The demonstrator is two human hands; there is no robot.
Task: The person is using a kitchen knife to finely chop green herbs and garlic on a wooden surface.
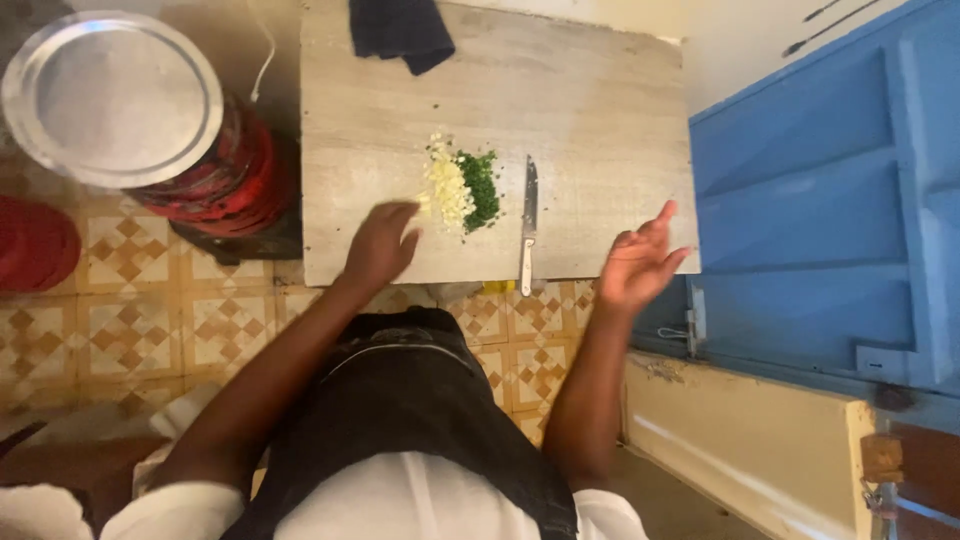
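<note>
A pile of pale chopped pieces (444,188) lies next to a pile of chopped green herbs (483,186) on a light wooden board (560,110). My left hand (381,243) rests on the board just left of the pale pile, fingers curled, holding nothing that shows. A knife (528,222) with a pale handle lies flat on the board to the right of the herbs, blade pointing away. At the board's right front corner my right hand (640,262) hovers, fingers spread and empty, a short way from the knife.
A dark cloth (402,30) lies at the board's far edge. A red pot with a round metal lid (112,95) stands at the left, a red object (35,243) beside it. A blue door (830,190) is at the right. Patterned tiles (130,320) cover the floor.
</note>
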